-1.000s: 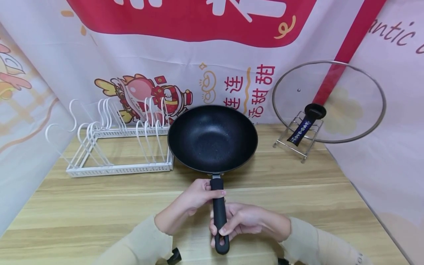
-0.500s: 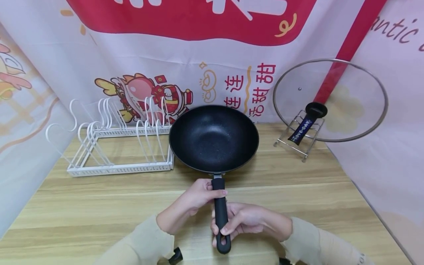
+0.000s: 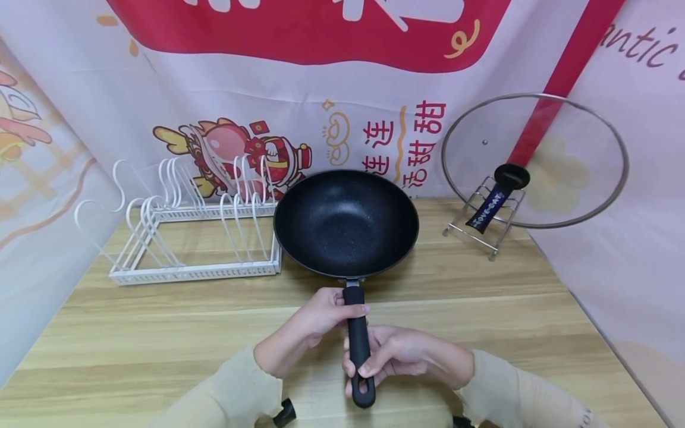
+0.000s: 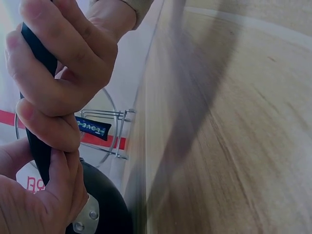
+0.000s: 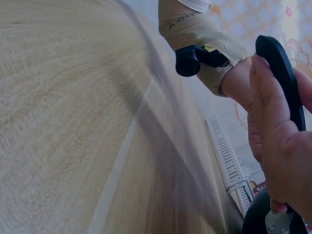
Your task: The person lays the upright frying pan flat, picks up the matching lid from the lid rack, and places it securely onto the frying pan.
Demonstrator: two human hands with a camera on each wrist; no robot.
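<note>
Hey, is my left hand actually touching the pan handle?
Touching. The head view shows it plainly: the left hand grips the pan handle, with its thumb lying across the top.

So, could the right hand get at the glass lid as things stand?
Probably not without letting go first: the right hand grips the pan handle near its end. The way to the glass lid looks free, though, so once released it could likely reach over.
</note>
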